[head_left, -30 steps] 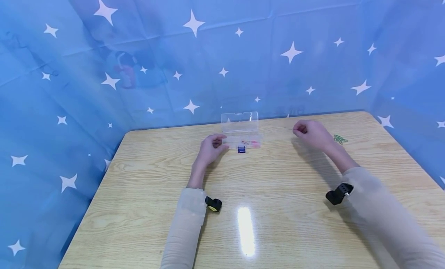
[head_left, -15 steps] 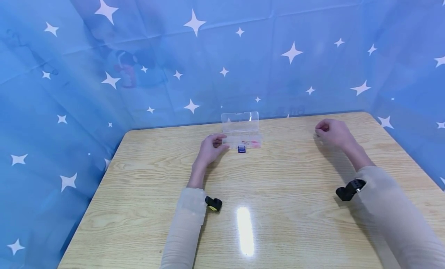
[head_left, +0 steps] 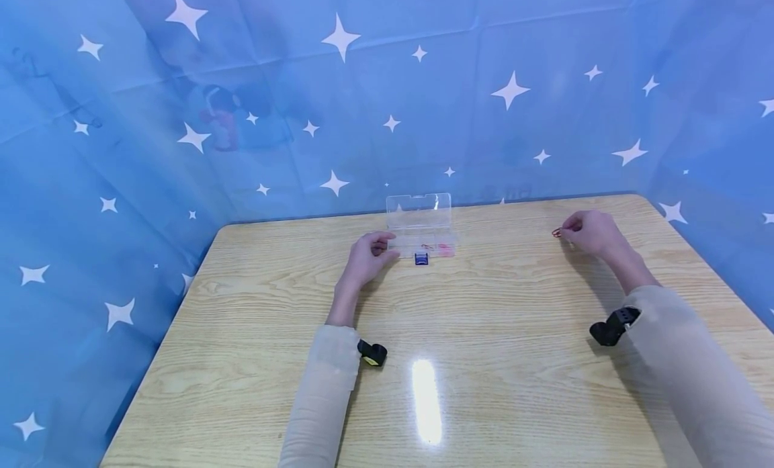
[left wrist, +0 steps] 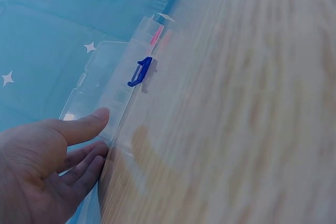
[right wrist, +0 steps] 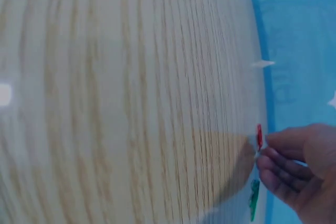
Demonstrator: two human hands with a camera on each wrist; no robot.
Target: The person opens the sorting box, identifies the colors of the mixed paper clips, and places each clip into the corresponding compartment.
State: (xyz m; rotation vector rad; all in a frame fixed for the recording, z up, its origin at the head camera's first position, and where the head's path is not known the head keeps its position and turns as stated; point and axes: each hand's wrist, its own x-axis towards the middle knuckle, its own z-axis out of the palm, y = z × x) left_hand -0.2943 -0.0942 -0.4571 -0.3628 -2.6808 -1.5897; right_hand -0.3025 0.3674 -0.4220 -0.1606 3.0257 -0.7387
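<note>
In the head view, my left hand (head_left: 365, 258) touches the left end of a clear plastic box (head_left: 405, 248), its thumb at the front corner and its fingers loosely bent beside the end. The box's hinged lid (head_left: 418, 213) stands raised. Red and pink pieces (head_left: 445, 249) lie in its right-hand compartments. My right hand (head_left: 595, 231) is over the table's far right, thumb and finger close together at small red paper clips (head_left: 556, 232); whether they pinch one cannot be told. Green paper clips (right wrist: 254, 199) lie below those fingers in the right wrist view.
A blue latch-like piece (head_left: 421, 258) is at the box's front edge, clearer as a blue clasp (left wrist: 140, 72) in the left wrist view. The wooden table (head_left: 484, 347) ends just behind the box, against a blue star-patterned cloth (head_left: 423, 85).
My right hand has moved to the right along the table, and red paper clips now show at its fingertips. The green clips are now covered in the head view. My left hand stays at the box.
</note>
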